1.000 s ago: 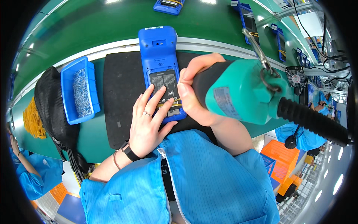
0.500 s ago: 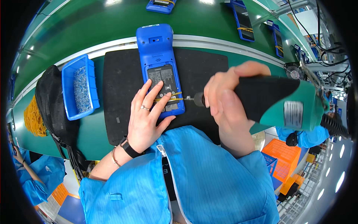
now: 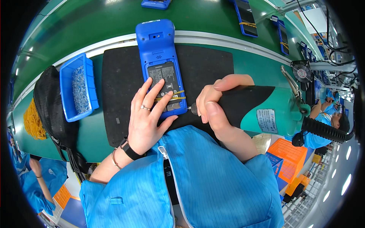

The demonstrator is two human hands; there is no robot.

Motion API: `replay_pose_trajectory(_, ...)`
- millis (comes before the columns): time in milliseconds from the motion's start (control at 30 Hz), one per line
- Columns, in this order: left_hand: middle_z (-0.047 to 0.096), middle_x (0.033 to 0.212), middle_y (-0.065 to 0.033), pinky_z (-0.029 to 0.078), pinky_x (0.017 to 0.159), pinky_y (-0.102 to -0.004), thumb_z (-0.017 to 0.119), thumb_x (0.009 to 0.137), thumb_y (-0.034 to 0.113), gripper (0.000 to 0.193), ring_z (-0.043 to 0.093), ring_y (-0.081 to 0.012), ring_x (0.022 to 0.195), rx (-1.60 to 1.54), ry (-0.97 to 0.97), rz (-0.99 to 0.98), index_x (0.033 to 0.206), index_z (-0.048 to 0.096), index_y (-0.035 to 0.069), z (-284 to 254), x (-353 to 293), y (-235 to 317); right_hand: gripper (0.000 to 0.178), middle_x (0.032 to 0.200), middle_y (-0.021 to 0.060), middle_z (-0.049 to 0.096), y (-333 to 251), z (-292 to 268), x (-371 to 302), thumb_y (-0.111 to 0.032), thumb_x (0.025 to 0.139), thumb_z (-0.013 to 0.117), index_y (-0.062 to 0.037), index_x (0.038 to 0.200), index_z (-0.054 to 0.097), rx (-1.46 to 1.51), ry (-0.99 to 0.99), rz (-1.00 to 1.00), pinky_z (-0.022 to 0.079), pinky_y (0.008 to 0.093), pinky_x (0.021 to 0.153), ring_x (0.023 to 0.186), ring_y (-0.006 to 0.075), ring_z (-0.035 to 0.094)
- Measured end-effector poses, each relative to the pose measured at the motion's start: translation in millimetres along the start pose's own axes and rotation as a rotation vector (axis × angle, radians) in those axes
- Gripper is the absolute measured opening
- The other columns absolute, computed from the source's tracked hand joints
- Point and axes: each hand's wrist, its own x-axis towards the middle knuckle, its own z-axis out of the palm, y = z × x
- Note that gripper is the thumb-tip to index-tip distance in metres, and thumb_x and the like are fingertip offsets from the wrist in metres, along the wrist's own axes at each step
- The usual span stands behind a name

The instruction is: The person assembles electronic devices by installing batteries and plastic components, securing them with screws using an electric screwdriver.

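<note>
A blue handheld terminal (image 3: 155, 47) lies face down on a black mat (image 3: 121, 87), its far end reaching past the mat. A black battery (image 3: 166, 72) shows in its uncovered bay, and a yellow rubber band (image 3: 179, 98) wraps its near part. My left hand (image 3: 146, 116) rests flat across the battery and band, fingers spread. In my right hand (image 3: 213, 108) is a green and black electric screwdriver (image 3: 275, 106), held sideways. Its bit (image 3: 189, 108) points left at the terminal's near right corner; whether it touches a screw there is too small to tell.
A blue bin (image 3: 64, 91) of small metal pieces stands left of the mat, beside a black mesh bag (image 3: 51, 102) and yellow rubber bands (image 3: 33, 121). More terminals (image 3: 247, 19) lie beyond the rail. A small fan (image 3: 301, 71) is at right. Co-workers (image 3: 321, 131) sit at both sides.
My right hand has moved the screwdriver toward me and left; its bit went from the terminal's right edge near the band to the near right corner. My left hand stays on the terminal.
</note>
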Motion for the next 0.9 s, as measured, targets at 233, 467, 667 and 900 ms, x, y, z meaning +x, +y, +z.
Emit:
replay_pose_trajectory(233,0.043,0.136,-0.0120,0.035,0.100,-0.0487,0.079,0.061,0.013,0.060,0.035,-0.0355,0.129,-0.004,0.005,0.005,0.117,0.059,0.009,0,1,0,0.029,0.066,0.0051,0.050,4,6,1,0.008,0.079,0.054,-0.0057,0.101,0.041,0.063,-0.090,-0.001,0.044,0.0299,0.059,0.059,0.0143,0.050)
replay_pose_trajectory(467,0.043,0.136,-0.0119,0.034,0.101,-0.0496,0.079,0.061,0.013,0.058,0.036,-0.0356,0.129,0.008,0.037,0.026,0.115,0.059,0.008,3,-2,-4,0.024,0.067,0.0084,0.052,14,19,5,0.012,0.074,0.056,-0.0019,0.090,0.045,0.254,-0.136,-0.085,0.044,0.0273,0.055,0.059,0.0158,0.053)
replay_pose_trajectory(667,0.043,0.136,-0.0113,0.034,0.101,-0.0499,0.079,0.061,0.013,0.058,0.035,-0.0349,0.129,-0.022,0.046,0.031,0.116,0.058,0.008,1,-1,-2,0.027,0.064,0.0070,0.050,7,18,2,0.013,0.077,0.051,-0.0023,0.097,0.041,0.090,-0.037,-0.026,0.044,0.0251,0.050,0.053,0.0127,0.050)
replay_pose_trajectory(900,0.044,0.136,-0.0115,0.034,0.102,-0.0470,0.079,0.061,0.011,0.059,0.035,-0.0350,0.130,-0.029,0.033,0.022,0.116,0.058,0.008,-1,-2,0,0.025,0.064,0.0053,0.048,2,14,0,0.010,0.080,0.051,-0.0046,0.097,0.039,0.029,-0.016,-0.073,0.044,0.0280,0.051,0.050,0.0122,0.048)
